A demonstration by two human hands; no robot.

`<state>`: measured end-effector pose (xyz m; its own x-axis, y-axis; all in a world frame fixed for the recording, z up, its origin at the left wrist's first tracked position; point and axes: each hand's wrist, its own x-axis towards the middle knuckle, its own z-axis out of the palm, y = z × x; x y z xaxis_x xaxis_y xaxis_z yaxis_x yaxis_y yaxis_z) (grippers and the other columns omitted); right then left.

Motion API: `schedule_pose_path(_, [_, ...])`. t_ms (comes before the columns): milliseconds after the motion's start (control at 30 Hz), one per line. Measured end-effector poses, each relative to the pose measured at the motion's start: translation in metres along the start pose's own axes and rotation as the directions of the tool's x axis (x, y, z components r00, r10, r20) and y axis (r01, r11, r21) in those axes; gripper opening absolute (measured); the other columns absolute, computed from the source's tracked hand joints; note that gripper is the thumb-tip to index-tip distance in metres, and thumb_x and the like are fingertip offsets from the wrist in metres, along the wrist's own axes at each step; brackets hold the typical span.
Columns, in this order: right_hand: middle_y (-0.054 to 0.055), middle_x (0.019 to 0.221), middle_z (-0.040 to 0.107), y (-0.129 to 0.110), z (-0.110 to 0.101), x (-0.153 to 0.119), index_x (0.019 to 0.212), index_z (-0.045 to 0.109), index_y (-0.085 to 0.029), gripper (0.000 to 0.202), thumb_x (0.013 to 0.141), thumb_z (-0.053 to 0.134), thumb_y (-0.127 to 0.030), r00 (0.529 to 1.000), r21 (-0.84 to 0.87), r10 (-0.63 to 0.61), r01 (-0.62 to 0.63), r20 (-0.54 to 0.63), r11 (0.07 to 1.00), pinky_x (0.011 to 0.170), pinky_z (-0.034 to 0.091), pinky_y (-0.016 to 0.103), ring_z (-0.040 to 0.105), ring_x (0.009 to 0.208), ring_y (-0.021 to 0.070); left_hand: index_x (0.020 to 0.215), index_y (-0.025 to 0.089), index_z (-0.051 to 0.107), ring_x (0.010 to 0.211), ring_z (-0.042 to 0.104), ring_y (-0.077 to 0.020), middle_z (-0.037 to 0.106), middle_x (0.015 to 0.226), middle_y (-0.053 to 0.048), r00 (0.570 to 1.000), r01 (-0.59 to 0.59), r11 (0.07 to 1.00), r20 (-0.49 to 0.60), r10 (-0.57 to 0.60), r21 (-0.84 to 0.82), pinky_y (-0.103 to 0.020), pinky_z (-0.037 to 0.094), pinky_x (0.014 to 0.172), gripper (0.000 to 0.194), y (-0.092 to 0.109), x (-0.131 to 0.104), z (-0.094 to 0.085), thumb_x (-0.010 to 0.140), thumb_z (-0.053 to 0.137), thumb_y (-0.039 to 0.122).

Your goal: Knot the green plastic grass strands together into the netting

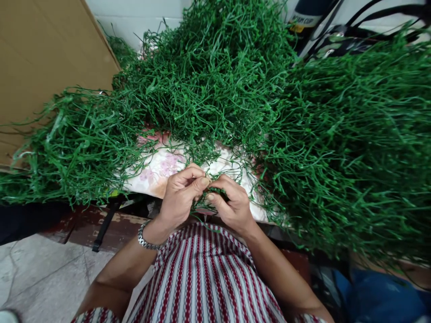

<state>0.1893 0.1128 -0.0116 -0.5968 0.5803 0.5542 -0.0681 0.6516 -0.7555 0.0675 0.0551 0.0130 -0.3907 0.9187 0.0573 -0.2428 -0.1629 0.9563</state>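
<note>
My left hand [184, 193] is closed, thumb and index finger pinching a thin green plastic-looking stem. Close beside it, my right hand [234, 204] is curled with its fingertips on the same small sprig of green stems [218, 192]. The two sets of fingertips nearly meet, and the exact spot they pinch is partly hidden. Below and behind the hands lies a white floral cloth [161, 168]. A large heap of thin green artificial-looking stems [215, 76] rises just beyond it.
More green stems pile up at left [74, 143] and right [353, 148]. A cardboard sheet [50, 58] stands at the upper left. A dark cup or bottle [306, 20] and a bag with black straps [350, 40] are at the back right. Striped fabric [205, 278] covers my lap.
</note>
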Motion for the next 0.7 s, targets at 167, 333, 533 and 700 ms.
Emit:
schedule_pose_path(167, [-0.001, 0.065, 0.045, 0.001, -0.005, 0.0, 0.074, 0.05, -0.017, 0.016, 0.088, 0.046, -0.023, 0.991, 0.128, 0.081, -0.095, 0.105, 0.987, 0.058, 0.036, 0.022, 0.045, 0.061, 0.0093, 0.065, 0.016, 0.058, 0.048, 0.041, -0.004, 0.053, 0.069, 0.001, 0.999, 0.05, 0.979, 0.022, -0.047, -0.199, -0.016, 0.027, 0.038, 0.012, 0.003, -0.005, 0.006, 0.074, 0.062, 0.02])
schedule_pose_path(333, [0.001, 0.064, 0.048, 0.004, -0.008, 0.002, 0.069, 0.049, -0.016, 0.028, 0.091, 0.039, -0.031, 0.962, 0.186, 0.039, -0.092, 0.271, 0.978, 0.059, 0.037, 0.024, 0.045, 0.061, 0.011, 0.062, 0.015, 0.053, 0.044, 0.04, -0.0056, 0.05, 0.053, 0.001, 0.979, 0.196, 0.927, 0.125, -0.163, -0.319, -0.016, 0.024, 0.037, 0.018, 0.004, -0.005, 0.003, 0.073, 0.062, 0.024])
schedule_pose_path(533, [0.002, 0.07, 0.051, 0.001, -0.029, 0.008, 0.076, 0.053, -0.017, 0.018, 0.089, 0.042, -0.022, 0.969, 0.079, -0.035, 0.016, 0.246, 0.997, 0.062, 0.04, 0.026, 0.049, 0.067, 0.0121, 0.062, 0.016, 0.05, 0.038, 0.034, -0.0048, 0.04, 0.042, 0.007, 0.975, 0.221, 0.951, 0.058, -0.213, -0.216, -0.018, 0.025, 0.039, 0.02, 0.004, 0.003, -0.004, 0.074, 0.063, 0.025])
schedule_pose_path(700, [0.007, 0.095, 0.058, -0.015, -0.06, 0.01, 0.085, 0.052, -0.02, 0.012, 0.087, 0.042, -0.016, 0.987, -0.051, 0.043, -0.051, -0.152, 0.997, 0.077, 0.045, 0.035, 0.057, 0.087, 0.0182, 0.063, 0.015, 0.053, 0.049, 0.046, -0.0064, 0.058, 0.067, 0.0, 0.979, 0.203, 0.973, -0.002, -0.204, -0.112, -0.019, 0.034, 0.045, 0.019, 0.002, 0.008, -0.003, 0.073, 0.064, 0.026])
